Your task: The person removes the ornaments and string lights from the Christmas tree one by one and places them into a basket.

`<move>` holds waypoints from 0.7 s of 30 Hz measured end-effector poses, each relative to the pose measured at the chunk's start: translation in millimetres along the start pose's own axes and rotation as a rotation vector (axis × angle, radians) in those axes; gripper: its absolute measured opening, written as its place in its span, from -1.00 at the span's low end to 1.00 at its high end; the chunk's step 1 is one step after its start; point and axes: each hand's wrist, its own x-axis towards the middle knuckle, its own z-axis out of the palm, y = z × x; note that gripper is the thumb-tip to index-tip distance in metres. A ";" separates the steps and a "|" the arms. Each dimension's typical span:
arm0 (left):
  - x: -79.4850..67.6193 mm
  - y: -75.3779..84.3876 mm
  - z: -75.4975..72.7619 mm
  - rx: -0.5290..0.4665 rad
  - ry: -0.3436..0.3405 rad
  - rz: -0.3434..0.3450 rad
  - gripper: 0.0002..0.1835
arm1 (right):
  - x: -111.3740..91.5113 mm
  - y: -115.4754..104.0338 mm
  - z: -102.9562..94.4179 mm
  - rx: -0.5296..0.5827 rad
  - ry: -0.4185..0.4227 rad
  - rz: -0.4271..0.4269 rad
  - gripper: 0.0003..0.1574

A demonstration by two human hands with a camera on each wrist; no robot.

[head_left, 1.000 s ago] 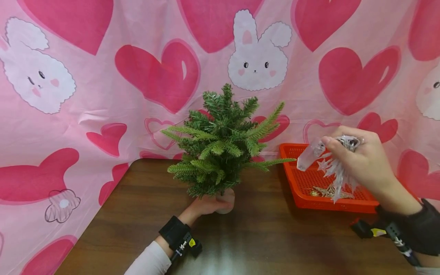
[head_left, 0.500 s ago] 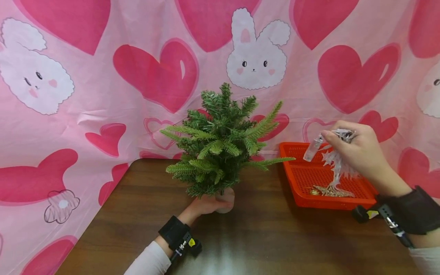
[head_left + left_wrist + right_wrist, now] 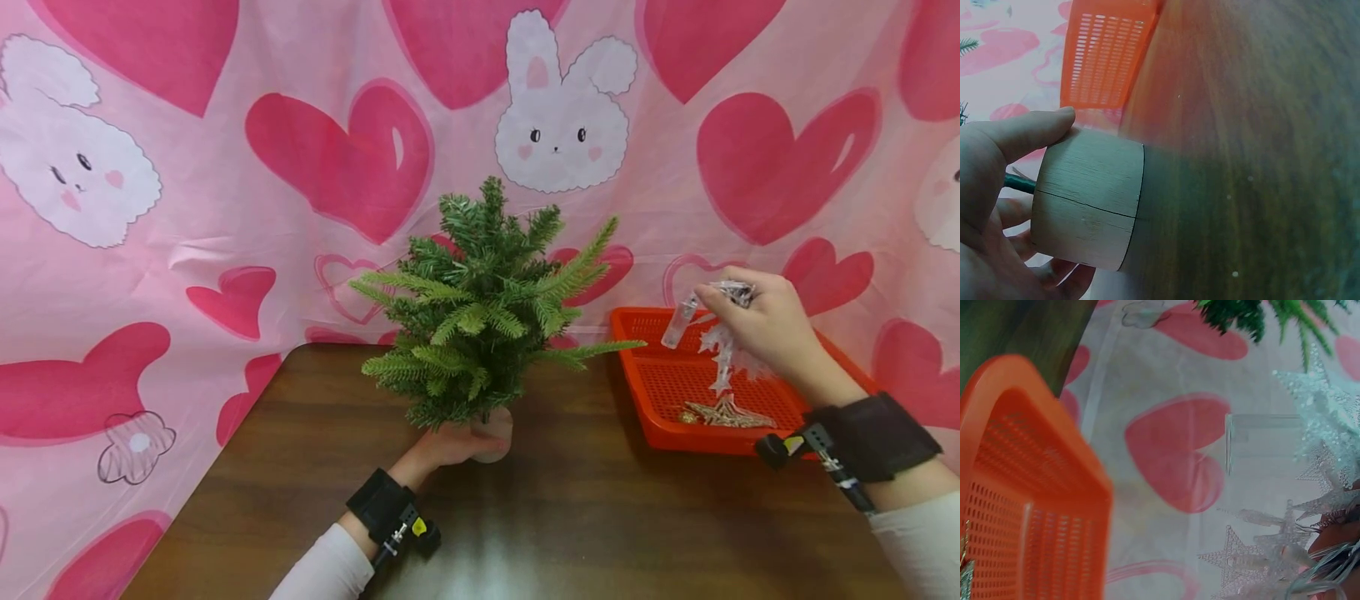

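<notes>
A small artificial Christmas tree [image 3: 480,325] stands upright on the table. My left hand [image 3: 442,446] grips its round wooden base [image 3: 1088,200], the thumb along the near edge in the left wrist view. To the right, my right hand [image 3: 768,325] holds a bunched string of clear star lights [image 3: 1254,550] over the orange basket [image 3: 639,400]. Several stars dangle below the fingers. A clear rectangular case [image 3: 678,323] sticks out from the bunch toward the tree. Most of the right hand is out of the right wrist view.
Inside the basket lie glittery gold stars [image 3: 731,414] and a small gold ball [image 3: 687,417]. Behind the brown wooden table [image 3: 570,517] hangs a pink cloth [image 3: 465,142] with hearts and rabbits. The tree's lowest right branch [image 3: 600,352] reaches close to the basket's left rim.
My right hand has shifted a little left and away from me with the star lights, which now hang closer together. The left hand and the tree stay in place.
</notes>
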 end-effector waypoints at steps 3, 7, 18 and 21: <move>0.2 -0.5 0.0 0.003 0.005 -0.005 -0.21 | 0.6 8.1 3.3 -0.029 -0.021 0.042 -0.85; 1.3 -0.8 0.1 0.037 0.032 0.033 -0.28 | 1.0 19.2 7.8 -0.074 -0.046 0.083 -0.79; 3.0 -0.2 -0.3 0.023 0.032 0.113 -0.46 | -8.8 58.4 18.4 -0.142 -0.138 0.154 -0.68; 3.3 -1.1 0.1 0.027 0.036 0.128 -0.49 | -13.8 66.5 19.3 -0.152 -0.176 0.194 -0.61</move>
